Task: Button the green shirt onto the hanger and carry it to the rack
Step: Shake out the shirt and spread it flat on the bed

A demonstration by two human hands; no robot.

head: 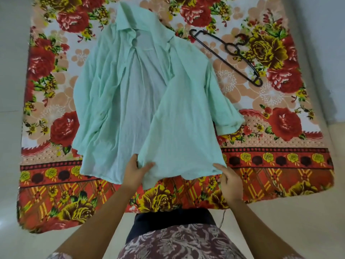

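Observation:
A pale green shirt (130, 94) lies unbuttoned and face up on a floral sheet, collar at the far end, its front panels spread apart. My left hand (135, 171) pinches the bottom hem of the right-side front panel at its inner corner. My right hand (228, 181) holds the same hem at its outer corner. A black hanger (226, 56) lies flat on the sheet to the right of the collar, apart from the shirt. No rack is in view.
The red, yellow and peach floral sheet (280, 165) covers the floor in front of me. Pale tiled floor (11, 90) borders it on the left, right and near side. My patterned clothing fills the bottom of the view.

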